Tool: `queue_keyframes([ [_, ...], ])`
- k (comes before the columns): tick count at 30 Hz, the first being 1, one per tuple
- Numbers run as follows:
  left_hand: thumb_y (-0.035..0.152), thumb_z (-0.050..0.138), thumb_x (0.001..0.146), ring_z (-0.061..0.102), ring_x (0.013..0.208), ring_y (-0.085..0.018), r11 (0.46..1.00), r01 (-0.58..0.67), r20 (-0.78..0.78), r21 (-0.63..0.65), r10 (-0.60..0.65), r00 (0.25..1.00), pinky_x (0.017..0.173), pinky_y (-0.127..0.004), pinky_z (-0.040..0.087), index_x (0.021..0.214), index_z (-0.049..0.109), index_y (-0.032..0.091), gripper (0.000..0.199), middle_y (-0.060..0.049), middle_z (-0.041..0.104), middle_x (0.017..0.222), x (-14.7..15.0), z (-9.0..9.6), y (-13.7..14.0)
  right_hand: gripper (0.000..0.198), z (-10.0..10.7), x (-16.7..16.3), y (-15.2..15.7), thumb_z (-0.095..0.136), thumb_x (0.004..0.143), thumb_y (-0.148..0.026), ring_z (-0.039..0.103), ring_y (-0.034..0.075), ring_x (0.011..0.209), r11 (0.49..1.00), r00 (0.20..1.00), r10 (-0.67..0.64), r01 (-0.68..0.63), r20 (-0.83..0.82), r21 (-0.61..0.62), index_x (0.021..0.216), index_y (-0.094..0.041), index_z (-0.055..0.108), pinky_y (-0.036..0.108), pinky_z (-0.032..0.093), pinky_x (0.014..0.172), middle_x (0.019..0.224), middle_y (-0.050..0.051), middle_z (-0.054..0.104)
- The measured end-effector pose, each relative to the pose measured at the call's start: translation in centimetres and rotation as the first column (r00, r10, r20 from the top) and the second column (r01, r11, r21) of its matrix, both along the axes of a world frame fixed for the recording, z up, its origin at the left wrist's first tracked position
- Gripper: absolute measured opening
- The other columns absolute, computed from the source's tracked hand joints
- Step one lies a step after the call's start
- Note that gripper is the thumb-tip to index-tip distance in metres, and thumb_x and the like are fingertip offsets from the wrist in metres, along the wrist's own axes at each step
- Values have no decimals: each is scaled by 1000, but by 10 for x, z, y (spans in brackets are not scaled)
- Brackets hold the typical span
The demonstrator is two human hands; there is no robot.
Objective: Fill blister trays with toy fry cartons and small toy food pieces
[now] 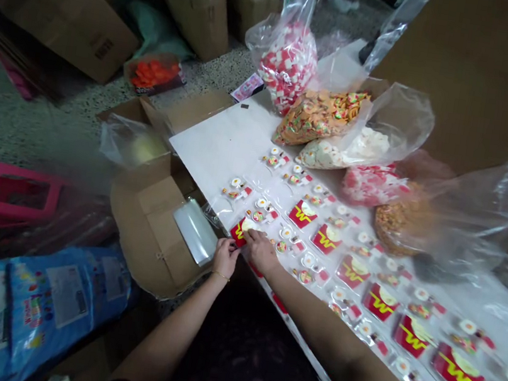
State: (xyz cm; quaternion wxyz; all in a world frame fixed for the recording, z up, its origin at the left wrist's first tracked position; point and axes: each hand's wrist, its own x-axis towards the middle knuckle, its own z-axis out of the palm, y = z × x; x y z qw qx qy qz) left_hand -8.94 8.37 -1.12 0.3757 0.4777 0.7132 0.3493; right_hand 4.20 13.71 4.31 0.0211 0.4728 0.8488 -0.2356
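Observation:
At the table's near left edge, both of my hands are on a red toy fries carton (238,231) with a yellow zigzag mark. My left hand (225,257) closes on its lower edge, fingers curled, with a thin bracelet at the wrist. My right hand (260,250) presses bent fingers on its right side, partly covering it. Clear plastic blister trays lie around, with toy egg pieces (262,202), small food pieces and red-and-white bits in them. Another red carton (302,214) sits in the trays, with several more in a row to the right.
Along the table's far side stand plastic bags of small parts: red-and-white pieces (289,62), tan pieces (317,117), white pieces (336,152), pink pieces (374,182) and brown pieces (402,222). Left of the table, an open cardboard box (144,225) holds a plastic film roll (194,230). Blue packages (51,300) lie lower left.

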Motion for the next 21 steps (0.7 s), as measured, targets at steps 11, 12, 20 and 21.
queue_keyframes([
  [11, 23, 54, 76, 52, 90, -20, 983, 181, -304, 25, -165, 938, 83, -37, 44, 101, 59, 18, 26, -8, 52, 95, -11, 25, 15, 37, 13, 24, 0, 37, 83, -8, 52, 19, 99, 996, 996, 86, -86, 11, -3, 116, -14, 53, 28, 44, 80, 114, 11, 55],
  [12, 24, 52, 77, 50, 97, -22, 972, 232, -375, 31, -204, 904, 87, -38, 41, 105, 58, 19, 30, -9, 52, 102, -9, 29, 18, 37, 16, 34, -10, 37, 83, -9, 53, 19, 99, 998, 998, 58, -58, -34, -3, 116, -14, 53, 28, 44, 81, 114, 11, 56],
  [20, 19, 56, 73, 47, 102, -28, 901, 399, -622, -172, -414, 665, 86, -45, 36, 106, 57, 22, 33, -11, 54, 116, 9, 37, 39, 36, 32, 134, -136, 34, 84, -18, 59, 19, 96, 937, 906, -334, 291, -259, -192, 109, -20, 60, 32, 46, 82, 105, 9, 63],
  [21, 18, 57, 72, 48, 101, -28, 904, 388, -636, -178, -406, 656, 86, -46, 36, 106, 57, 22, 34, -11, 54, 115, 11, 39, 39, 35, 34, 148, -153, 35, 84, -21, 59, 19, 95, 907, 876, -408, 356, -257, -224, 108, -22, 61, 33, 47, 82, 104, 9, 64],
])
